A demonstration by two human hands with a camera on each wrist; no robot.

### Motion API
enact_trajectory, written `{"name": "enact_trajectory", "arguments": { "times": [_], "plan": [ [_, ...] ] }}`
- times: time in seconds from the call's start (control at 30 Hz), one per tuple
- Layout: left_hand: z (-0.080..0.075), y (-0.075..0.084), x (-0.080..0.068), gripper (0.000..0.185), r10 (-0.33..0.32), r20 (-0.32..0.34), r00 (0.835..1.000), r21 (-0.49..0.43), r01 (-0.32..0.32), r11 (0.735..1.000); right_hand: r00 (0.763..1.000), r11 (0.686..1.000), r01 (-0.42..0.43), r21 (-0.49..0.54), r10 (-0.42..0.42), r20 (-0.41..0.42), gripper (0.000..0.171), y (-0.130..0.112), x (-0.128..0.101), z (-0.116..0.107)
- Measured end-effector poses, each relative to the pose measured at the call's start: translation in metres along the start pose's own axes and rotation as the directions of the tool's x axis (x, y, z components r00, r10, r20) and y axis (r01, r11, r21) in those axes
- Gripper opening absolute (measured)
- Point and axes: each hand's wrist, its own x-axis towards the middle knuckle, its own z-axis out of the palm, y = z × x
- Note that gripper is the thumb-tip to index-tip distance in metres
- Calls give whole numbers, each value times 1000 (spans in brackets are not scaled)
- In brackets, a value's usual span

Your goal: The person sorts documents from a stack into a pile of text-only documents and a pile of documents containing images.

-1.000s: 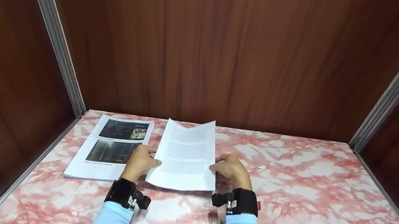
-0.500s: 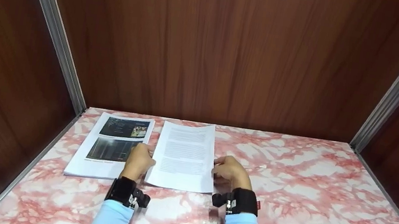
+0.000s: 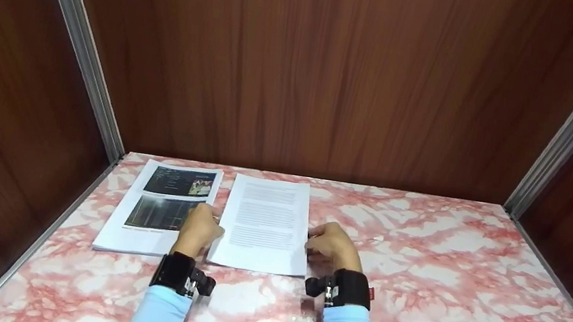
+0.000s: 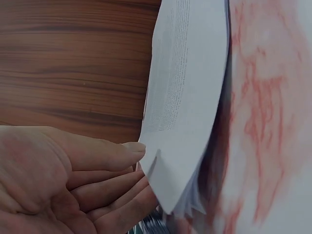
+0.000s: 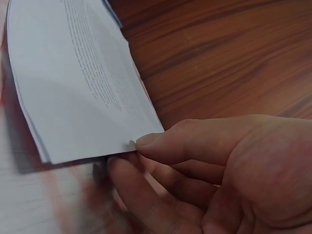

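Observation:
White printed sheets (image 3: pixel 265 220) lie nearly flat on the table, with lines of text on the top page. My left hand (image 3: pixel 199 229) pinches their left edge; in the left wrist view its thumb (image 4: pixel 124 153) is at the edge and the fingers are bent beside and below it. At the opposite edge, my right hand (image 3: pixel 336 245) holds the sheets between thumb (image 5: pixel 158 144) and fingers. Several page edges show at the corner in the left wrist view. How many sheets each hand grips is hidden.
A second pile of paper (image 3: pixel 111 234), topped by a page with two dark pictures, lies just left of my left hand, partly covered by it. The red-and-white marbled table (image 3: pixel 442 298) extends to the right. Brown wooden panels (image 3: pixel 300 72) close off the back and sides.
The sheets were bowed with raised far corners a second ago; they have come down and now lie flat. Both hands have stayed at the side edges, the left shifting slightly left.

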Motion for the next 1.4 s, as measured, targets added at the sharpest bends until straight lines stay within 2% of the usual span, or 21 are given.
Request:
{"name": "enact_trajectory", "arguments": {
  "times": [0.4, 0.8, 1.03, 1.4],
  "plan": [
    [-5, -1, -2, 41, -10, 23, 1000, -3, 10, 1000, 998, 997, 42, -68, -44, -37, 27, 2, -2, 0],
    [-6, -2, -1, 40, -31, 39, 999, -26, 32, 999, 999, 994, 34, -99, -37, -35, 29, 3, -1, -1],
    [-6, -3, 1, 42, -55, 54, 997, -45, 58, 997, 999, 995, 32, -99, -35, -27, 29, 2, 0, -2],
    [-7, -2, 1, 39, -36, 53, 998, -40, 38, 998, 1000, 999, 15, -52, -16, -7, 30, 2, 2, -2]
  ]
}}
